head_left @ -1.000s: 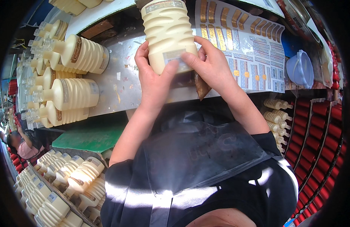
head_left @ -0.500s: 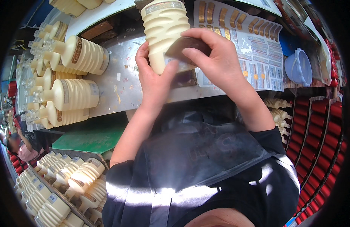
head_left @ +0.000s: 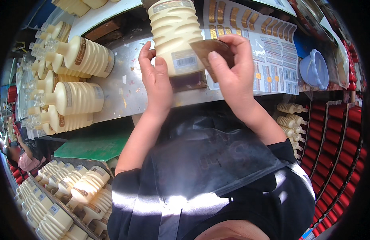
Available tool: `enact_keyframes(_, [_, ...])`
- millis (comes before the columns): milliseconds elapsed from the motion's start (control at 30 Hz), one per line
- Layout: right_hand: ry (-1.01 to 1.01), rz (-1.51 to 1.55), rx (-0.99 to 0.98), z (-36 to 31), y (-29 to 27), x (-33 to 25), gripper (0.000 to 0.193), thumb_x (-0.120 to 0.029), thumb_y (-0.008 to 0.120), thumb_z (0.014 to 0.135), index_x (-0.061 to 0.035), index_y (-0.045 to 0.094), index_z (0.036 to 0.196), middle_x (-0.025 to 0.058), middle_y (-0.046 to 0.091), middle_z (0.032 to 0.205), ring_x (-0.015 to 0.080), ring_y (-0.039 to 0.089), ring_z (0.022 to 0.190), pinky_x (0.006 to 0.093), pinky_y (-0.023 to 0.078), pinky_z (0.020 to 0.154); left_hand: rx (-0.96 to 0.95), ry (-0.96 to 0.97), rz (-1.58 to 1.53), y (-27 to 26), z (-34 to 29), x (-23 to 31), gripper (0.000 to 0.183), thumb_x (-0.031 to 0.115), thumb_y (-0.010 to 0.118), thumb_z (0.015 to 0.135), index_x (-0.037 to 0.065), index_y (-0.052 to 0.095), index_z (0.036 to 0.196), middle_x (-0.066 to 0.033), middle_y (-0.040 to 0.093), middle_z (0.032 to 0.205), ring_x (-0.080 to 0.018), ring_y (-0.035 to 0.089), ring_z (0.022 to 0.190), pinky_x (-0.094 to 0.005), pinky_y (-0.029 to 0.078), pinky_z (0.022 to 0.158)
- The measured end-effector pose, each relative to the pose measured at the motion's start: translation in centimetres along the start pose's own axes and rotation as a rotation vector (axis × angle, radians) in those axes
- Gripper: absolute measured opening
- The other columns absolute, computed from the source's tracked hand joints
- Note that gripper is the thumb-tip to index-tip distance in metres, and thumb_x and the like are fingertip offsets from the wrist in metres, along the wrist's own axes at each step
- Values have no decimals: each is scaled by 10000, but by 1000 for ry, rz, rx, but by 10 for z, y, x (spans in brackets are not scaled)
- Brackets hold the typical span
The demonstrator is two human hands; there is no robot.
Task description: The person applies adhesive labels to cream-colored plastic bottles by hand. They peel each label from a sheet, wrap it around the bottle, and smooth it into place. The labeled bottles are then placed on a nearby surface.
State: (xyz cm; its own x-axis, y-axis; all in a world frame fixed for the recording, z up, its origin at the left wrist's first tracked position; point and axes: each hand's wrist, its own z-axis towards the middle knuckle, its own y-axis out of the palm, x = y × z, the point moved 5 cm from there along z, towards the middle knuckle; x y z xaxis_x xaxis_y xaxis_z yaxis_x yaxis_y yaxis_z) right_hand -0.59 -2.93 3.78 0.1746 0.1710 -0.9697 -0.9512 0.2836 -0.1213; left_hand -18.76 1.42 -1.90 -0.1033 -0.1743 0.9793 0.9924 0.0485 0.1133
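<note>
A cream, wavy-ribbed bottle (head_left: 175, 32) lies in front of me, its base toward me. Near the base is a barcode label (head_left: 185, 61). My right hand (head_left: 236, 68) pinches a thin, flat brown scraper (head_left: 215, 50), whose edge is at the bottle's lower right side. At the lower left of the bottle, my left hand (head_left: 155, 76) is open, fingers raised and thumb apart; I cannot tell whether the thumb touches the bottle. Under the base shows a dark block (head_left: 193, 81). To the right lies a sheet of gold and silver stickers (head_left: 269, 52), some spaces bare.
Several similar bottles (head_left: 81, 98) lie at the left of the metal table (head_left: 123, 90). A pale blue basin (head_left: 314, 70) stands at the right. Crates of bottles (head_left: 89, 186) sit low left by a green board (head_left: 93, 144); red items fill racks (head_left: 329, 148) on the right. Another person (head_left: 27, 160) is far left.
My right hand and the scraper have moved right, off the label, uncovering its barcode. My left hand has loosened from the bottle and shifted slightly left.
</note>
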Motion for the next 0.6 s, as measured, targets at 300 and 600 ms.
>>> enact_keyframes(300, [-165,-297,-12,23,1,15,402,-77,606,968,16,476,1338,223,600,1245,363,606,1154,426,481,996,-2,65,198,9,7,2,625,340,586,1019,-45,364,1458,-188,486,1304,-253,484,1197,-402,388,1078])
enact_keyframes(600, [-926,-461,-280,-11,18,-37,328,5,725,731,-50,733,1054,94,748,1023,261,732,914,355,575,782,-7,-111,-132,1,5,-5,471,251,548,1061,8,407,1440,-116,516,1287,-180,500,1157,-342,423,1028])
